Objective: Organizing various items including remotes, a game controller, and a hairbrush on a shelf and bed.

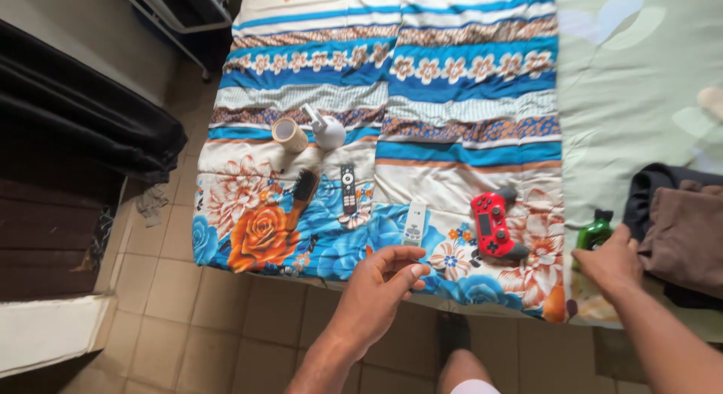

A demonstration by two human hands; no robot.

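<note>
Mostly the bed (467, 93) fills the view, its quilt banded in blue with orange flowers, and a pale green sheet (640, 78) lies beyond the right hand (611, 262). Just past that hand's knuckles sits a heap of dark and brown clothes (681, 228). The right hand is closed around the base of a green bottle (595, 232) with a dark cap, which stands at the bed's near edge; it looks like light, smooth plastic, likely a bit slippery, best taken round the body rather than the cap. The left hand (380, 285) hangs open over the floor at the bed's edge, fingers loosely curled, holding nothing. Just ahead of its fingertips lies a white remote (414, 222), slim, stiff and light, easy to pinch by its long sides. Right of it, between the two hands, rests a red game controller (493, 225). Farther ahead and left of the left hand lie a black remote (348, 189), a hairbrush (303, 192), a small white spouted jug (325, 127) and a roll of tan tape (289, 135). No label is readable on any of them
</note>
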